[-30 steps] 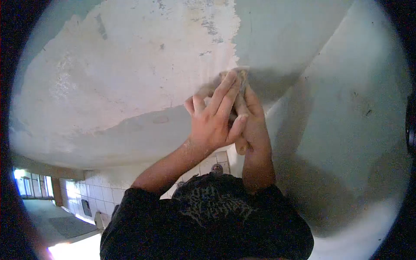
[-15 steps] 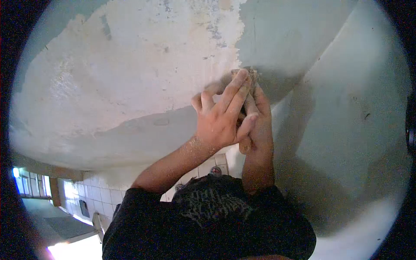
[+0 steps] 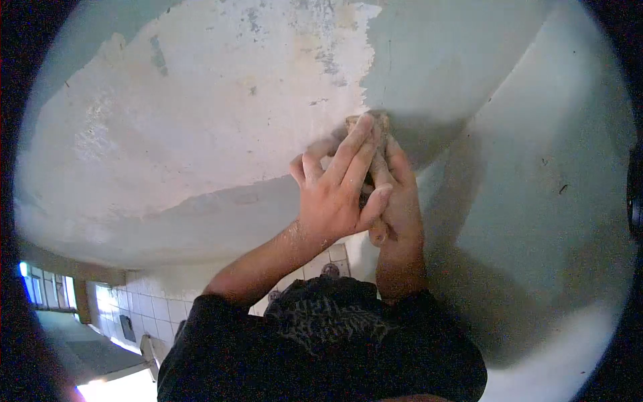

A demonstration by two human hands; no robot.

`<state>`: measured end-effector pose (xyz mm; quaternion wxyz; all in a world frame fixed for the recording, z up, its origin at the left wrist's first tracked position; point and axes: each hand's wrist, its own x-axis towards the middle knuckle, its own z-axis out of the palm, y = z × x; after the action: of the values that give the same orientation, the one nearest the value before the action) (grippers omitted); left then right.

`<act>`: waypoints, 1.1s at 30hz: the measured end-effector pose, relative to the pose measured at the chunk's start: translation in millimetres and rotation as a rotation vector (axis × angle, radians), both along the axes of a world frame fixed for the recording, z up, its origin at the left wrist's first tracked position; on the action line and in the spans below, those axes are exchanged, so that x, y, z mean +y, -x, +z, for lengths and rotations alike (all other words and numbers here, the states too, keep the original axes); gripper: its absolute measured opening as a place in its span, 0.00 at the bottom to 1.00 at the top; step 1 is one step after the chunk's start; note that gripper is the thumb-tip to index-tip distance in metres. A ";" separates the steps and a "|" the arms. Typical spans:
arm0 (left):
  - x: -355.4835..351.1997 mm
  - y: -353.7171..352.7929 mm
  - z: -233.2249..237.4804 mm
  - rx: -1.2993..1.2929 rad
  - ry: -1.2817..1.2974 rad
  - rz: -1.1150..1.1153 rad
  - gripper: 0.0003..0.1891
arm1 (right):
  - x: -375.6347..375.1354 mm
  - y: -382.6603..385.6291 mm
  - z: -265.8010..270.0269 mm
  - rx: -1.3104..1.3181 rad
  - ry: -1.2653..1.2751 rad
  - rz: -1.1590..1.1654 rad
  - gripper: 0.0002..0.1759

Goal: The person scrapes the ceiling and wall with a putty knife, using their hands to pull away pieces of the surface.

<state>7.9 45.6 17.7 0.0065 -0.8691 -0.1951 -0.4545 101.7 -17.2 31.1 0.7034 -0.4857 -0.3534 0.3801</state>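
Pressing flat against the wall, the left hand (image 3: 335, 194) lies with its fingers stretched out and close together, the fingertips resting on a small brown block (image 3: 376, 124). It grips nothing itself and covers much of the right hand (image 3: 402, 201). The right hand is closed about the block from below, though most of that grip is hidden. The block sits on the ragged edge where the bare whitish patch (image 3: 201, 114) meets the green paint (image 3: 455, 60). That edge runs up from the block towards the top of the view. Painted surface spreads wide to the right and above, and the scraped area spreads wide to the left, with nothing else near the hands. Both forearms rise from a black shirt (image 3: 321, 348) at the bottom. White tiles (image 3: 154, 301) and a bright window (image 3: 47, 291) show far off at lower left.
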 end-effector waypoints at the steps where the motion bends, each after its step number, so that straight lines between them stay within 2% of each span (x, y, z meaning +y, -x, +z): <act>1: -1.2 1.5 2.3 0.043 0.018 0.003 0.33 | 0.0 0.3 -6.9 0.002 0.011 0.000 0.24; 3: -3.7 3.2 -9.3 0.010 0.036 -0.019 0.33 | 4.9 -0.4 -22.1 -0.047 -0.045 -0.042 0.23; 6: 3.9 1.9 -5.9 -0.041 0.030 -0.029 0.33 | 6.7 1.4 -11.3 -0.096 -0.055 -0.022 0.23; 11: 4.7 6.4 0.7 -0.075 0.060 -0.104 0.34 | 6.8 11.5 -5.3 -0.012 -0.152 -0.057 0.21; 14: 5.0 6.1 1.2 0.016 0.009 -0.002 0.34 | 8.6 3.3 -2.1 -0.168 -0.043 -0.037 0.20; 16: 6.9 2.5 10.2 -0.074 0.052 -0.087 0.34 | 6.2 12.6 16.8 -0.061 -0.081 -0.079 0.19; 19: 1.4 11.3 0.1 -0.021 0.028 -0.029 0.33 | 8.4 15.6 -3.3 -0.024 -0.118 -0.103 0.19; 22: 10.8 8.0 2.5 -0.026 0.001 -0.029 0.33 | 14.2 6.2 -7.5 -0.103 -0.181 -0.035 0.20; 25: 6.3 5.6 6.8 -0.046 0.005 -0.049 0.34 | 7.2 12.4 8.4 0.016 -0.152 -0.025 0.22; 28: 6.5 6.3 3.0 -0.019 -0.016 -0.025 0.34 | 11.4 4.4 -9.0 -0.032 -0.126 -0.052 0.23; 33: 9.7 3.8 12.3 -0.087 -0.037 -0.031 0.34 | 11.7 3.5 3.2 -0.024 -0.092 -0.033 0.25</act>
<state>4.2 55.3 30.0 0.0071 -0.8511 -0.1735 -0.4954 98.2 -5.5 34.3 0.7268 -0.4632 -0.3707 0.3462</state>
